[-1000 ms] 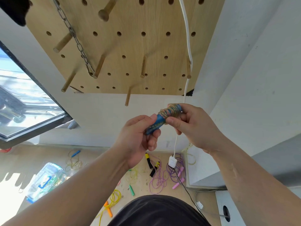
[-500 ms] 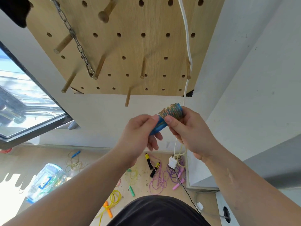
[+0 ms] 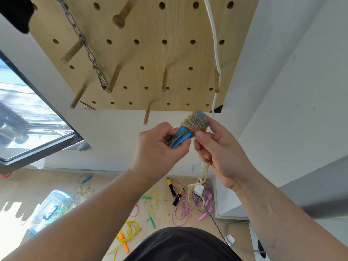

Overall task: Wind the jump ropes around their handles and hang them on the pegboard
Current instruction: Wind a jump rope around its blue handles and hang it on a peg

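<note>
The pegboard [image 3: 150, 53] is hanging overhead; just below it the left hand [image 3: 158, 149] is gripping the blue handles [image 3: 183, 133] while the right hand [image 3: 222, 153] is pinching the wound jump rope [image 3: 194, 122], its loose tail [image 3: 203, 176] dangling beneath

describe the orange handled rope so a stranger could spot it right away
Look at the wooden floor under the pegboard, at the patch nearest the person's dark clothing. The jump rope there has a yellow cord and the only orange handles; nearby handles are green, pink or black.
</note>
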